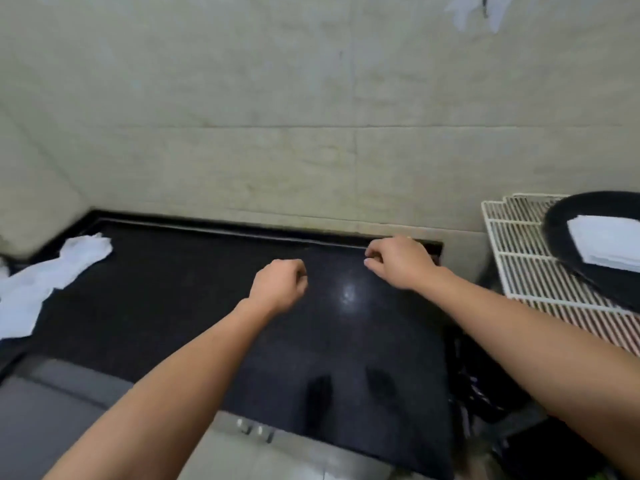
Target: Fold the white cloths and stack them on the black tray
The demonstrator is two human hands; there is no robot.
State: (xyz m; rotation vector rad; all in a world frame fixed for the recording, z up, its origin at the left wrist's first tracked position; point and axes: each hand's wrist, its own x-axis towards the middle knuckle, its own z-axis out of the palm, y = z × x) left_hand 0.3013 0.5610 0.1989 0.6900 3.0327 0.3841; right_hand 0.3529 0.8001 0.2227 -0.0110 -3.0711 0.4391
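Observation:
A heap of crumpled white cloths (45, 278) lies at the left end of the black counter (180, 289). At the far right, a black tray (568, 233) rests on a white wire rack and carries a stack of folded white cloths (609, 242). My left hand (280, 284) hovers over the middle of the counter, fingers curled in, holding nothing. My right hand (398, 261) is near the counter's back right corner, fingers curled with nothing visible in them. Both hands are far from the cloth heap and the tray.
A white wire rack (526, 265) stands to the right of the counter under the tray. A tiled wall (311, 133) runs behind the counter. Dark clutter (485, 386) fills the gap between counter and rack. Grey cabinet fronts (55, 403) show below the counter's front edge.

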